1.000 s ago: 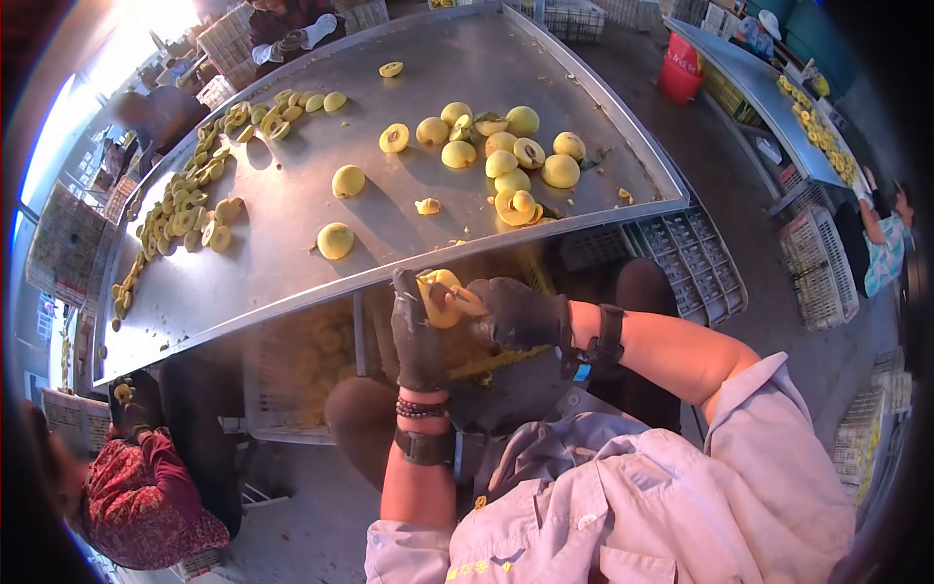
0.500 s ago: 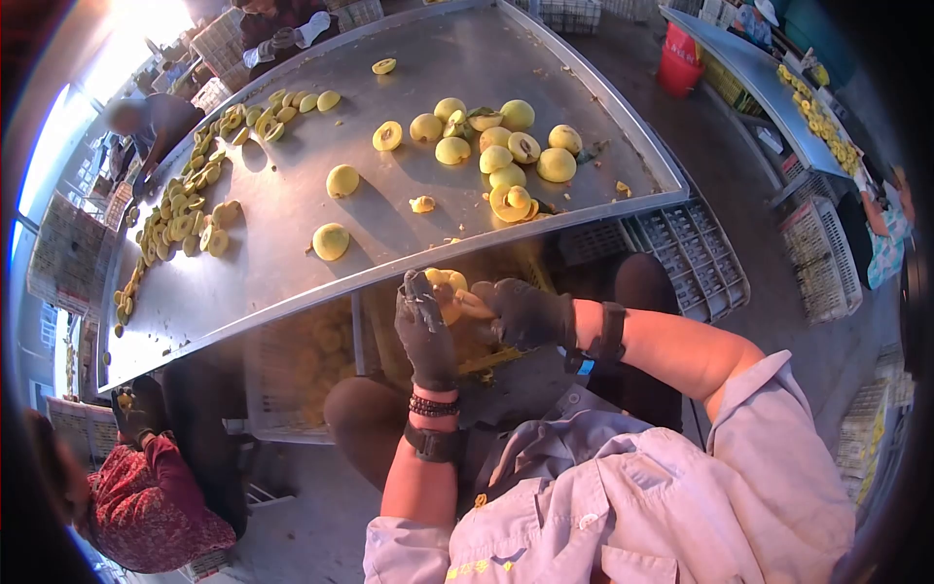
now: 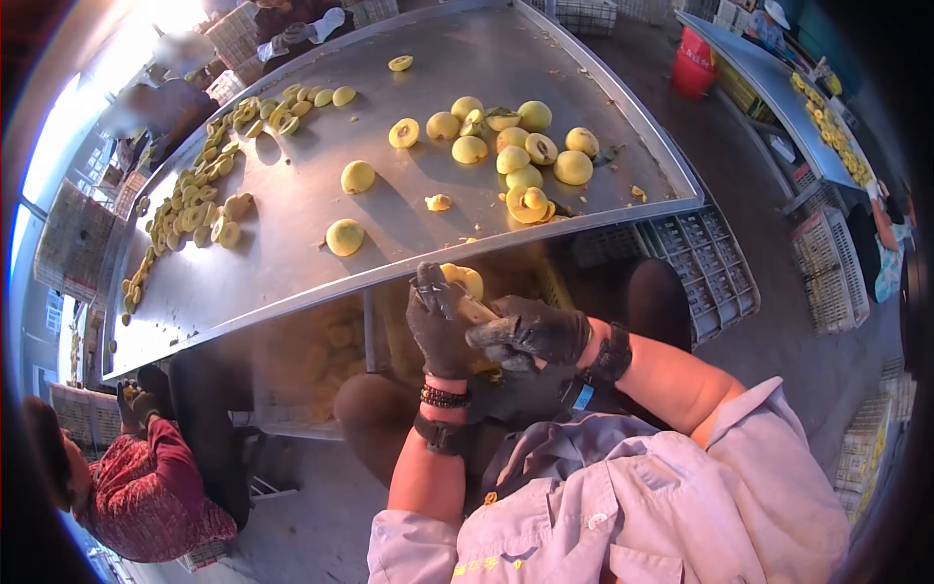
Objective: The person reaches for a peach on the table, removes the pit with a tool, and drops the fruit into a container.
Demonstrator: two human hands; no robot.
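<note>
In dark gloves, both my hands are close together just below the table's near edge. My left hand (image 3: 438,326) is closed around a yellow peach piece (image 3: 468,279), whose curved cut edge shows above the fingers. Fingers of my right hand (image 3: 535,333) wrap a tool with a light wooden-looking handle (image 3: 475,310); its working end is hidden at the fruit. Beyond my hands, a loose group of whole and halved yellow peaches (image 3: 469,149) rests on the metal table (image 3: 321,209). Two whole peaches (image 3: 344,237) lie nearer its front edge.
Many peach halves (image 3: 199,212) line the table's left side. A raised rim (image 3: 409,270) runs along the near edge. Plastic crates (image 3: 715,268) stand below right, and a red bucket (image 3: 694,62) farther back. A co-worker in a red top (image 3: 156,496) sits at left; others work across the table.
The whole view has shifted slightly, with the table now a little farther right. My right hand has turned and lowered slightly beside my left, and more of the tool's handle shows.
</note>
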